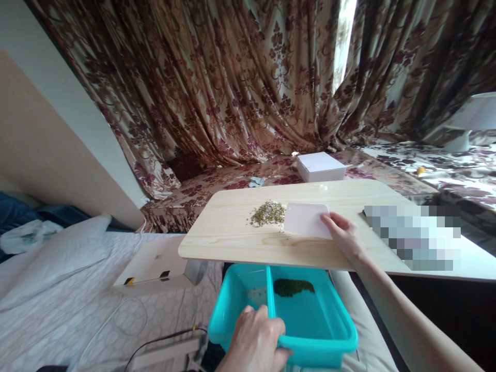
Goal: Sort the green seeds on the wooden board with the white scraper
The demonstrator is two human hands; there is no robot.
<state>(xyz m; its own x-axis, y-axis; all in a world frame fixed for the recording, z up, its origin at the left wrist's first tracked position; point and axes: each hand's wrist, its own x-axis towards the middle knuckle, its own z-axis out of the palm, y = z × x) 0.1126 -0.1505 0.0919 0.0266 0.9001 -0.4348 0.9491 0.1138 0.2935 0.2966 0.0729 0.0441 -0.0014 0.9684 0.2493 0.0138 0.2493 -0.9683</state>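
Note:
My right hand (344,235) pinches the right edge of a thin white rectangular sheet (304,219) held low over the wooden tabletop. Against the sheet's left edge lies a loose pile of small green and whitish grains (267,213). Below the table's front edge is a turquoise two-compartment bin (313,325); my left hand (256,336) is closed over its near rim by the divider. Dark green grains (293,287) rest in the right compartment, and a few pale bits (256,296) lie in the left one.
The light wooden table (220,243) has rounded corners. On its right lies a blurred-out flat object (413,240). A white box (321,165) is behind the table. At left, another box (155,263) and a black cable (163,338) lie on the bed.

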